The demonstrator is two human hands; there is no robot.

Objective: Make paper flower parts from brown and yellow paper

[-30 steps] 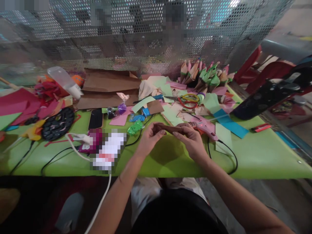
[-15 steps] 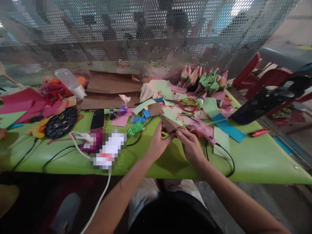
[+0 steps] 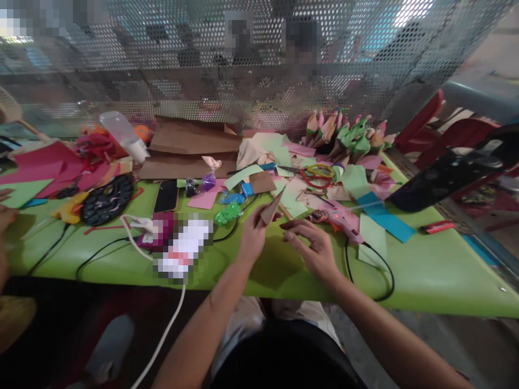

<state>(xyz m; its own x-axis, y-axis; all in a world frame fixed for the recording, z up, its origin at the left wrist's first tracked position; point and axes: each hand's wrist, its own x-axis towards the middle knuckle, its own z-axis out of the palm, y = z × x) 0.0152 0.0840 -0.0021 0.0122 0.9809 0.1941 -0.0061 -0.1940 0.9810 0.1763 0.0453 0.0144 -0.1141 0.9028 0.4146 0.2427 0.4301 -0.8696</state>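
we have a folded brown paper (image 3: 271, 209) above the green table (image 3: 441, 278), pinched in our left hand (image 3: 253, 232); our right hand (image 3: 311, 241) hangs beside it, fingers parted and bare. we judge the piece shaped but unfinished, while paper bundles (image 3: 351, 134) stand grouped at the back. loose papers (image 3: 357, 181) and the pink glue gun (image 3: 349, 222) crowd us ahead and rightward; the freest room lies toward the table's near edge.
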